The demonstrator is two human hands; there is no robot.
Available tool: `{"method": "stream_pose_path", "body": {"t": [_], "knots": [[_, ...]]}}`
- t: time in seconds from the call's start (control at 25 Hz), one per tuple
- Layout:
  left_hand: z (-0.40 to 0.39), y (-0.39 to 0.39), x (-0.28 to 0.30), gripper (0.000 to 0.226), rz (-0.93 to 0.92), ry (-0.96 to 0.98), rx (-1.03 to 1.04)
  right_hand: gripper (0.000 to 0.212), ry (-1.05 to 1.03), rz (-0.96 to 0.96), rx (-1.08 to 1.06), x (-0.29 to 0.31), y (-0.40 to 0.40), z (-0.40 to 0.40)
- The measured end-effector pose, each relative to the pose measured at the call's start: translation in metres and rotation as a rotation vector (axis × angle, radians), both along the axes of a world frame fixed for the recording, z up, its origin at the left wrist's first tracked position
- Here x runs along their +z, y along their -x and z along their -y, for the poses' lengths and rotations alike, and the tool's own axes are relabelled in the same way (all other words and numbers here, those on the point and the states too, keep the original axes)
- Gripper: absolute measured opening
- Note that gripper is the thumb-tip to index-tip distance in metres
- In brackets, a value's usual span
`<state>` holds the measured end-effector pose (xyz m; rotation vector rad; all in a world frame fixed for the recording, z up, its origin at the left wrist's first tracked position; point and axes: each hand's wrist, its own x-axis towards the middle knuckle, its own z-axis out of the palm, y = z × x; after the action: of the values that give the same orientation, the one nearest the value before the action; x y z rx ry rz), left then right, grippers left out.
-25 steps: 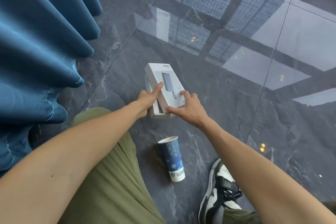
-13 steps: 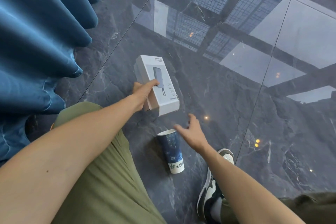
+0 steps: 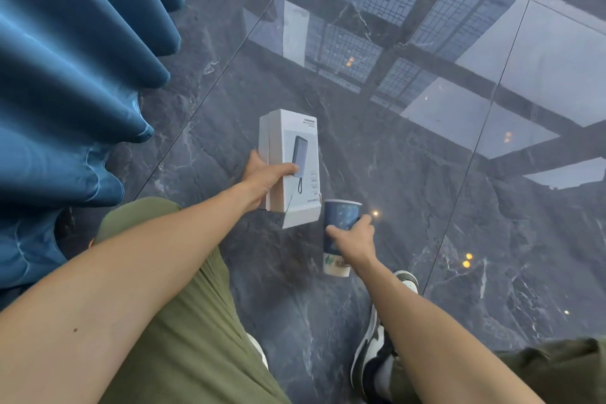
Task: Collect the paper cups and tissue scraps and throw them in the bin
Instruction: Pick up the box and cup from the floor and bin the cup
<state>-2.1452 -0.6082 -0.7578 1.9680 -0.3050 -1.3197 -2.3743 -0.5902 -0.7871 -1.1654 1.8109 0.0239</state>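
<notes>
A dark blue paper cup (image 3: 339,216) with a white base lies on the glossy dark marble floor (image 3: 426,272), its open rim pointing away from me. My right hand (image 3: 355,238) wraps around its middle, thumb on the left side and fingers over the right. My left hand (image 3: 267,179) holds a white cardboard box (image 3: 292,167) printed with a power bank picture, lifted just above the floor to the left of the cup. No tissue scraps or bin are in view.
Blue curtains (image 3: 72,82) hang along the left. My legs in olive shorts (image 3: 183,321) fill the bottom, and my right foot in a black and white sneaker (image 3: 377,338) stands just below the cup. Window reflections cover the floor ahead.
My right hand left the box, dropped toward me and closed around the cup on the floor. My left hand kept the box and turned it more upright.
</notes>
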Motion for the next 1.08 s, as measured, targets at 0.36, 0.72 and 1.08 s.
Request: {"method": "stream_pose_path", "body": {"t": [0.36, 0.72, 1.08], "knots": [[-0.059, 0.040, 0.234, 0.073, -0.023, -0.096, -0.043, 0.074, 0.206, 0.124, -0.190, 0.259, 0.006, 0.017], [-0.145, 0.027, 0.540, 0.073, 0.027, -0.074, -0.033, 0.069, 0.157, 0.231, -0.181, 0.573, -0.005, -0.071], [-0.273, -0.001, 0.616, 0.072, 0.075, -0.067, 0.071, 0.057, 0.013, 0.390, -0.009, 0.655, -0.048, -0.169]]}}
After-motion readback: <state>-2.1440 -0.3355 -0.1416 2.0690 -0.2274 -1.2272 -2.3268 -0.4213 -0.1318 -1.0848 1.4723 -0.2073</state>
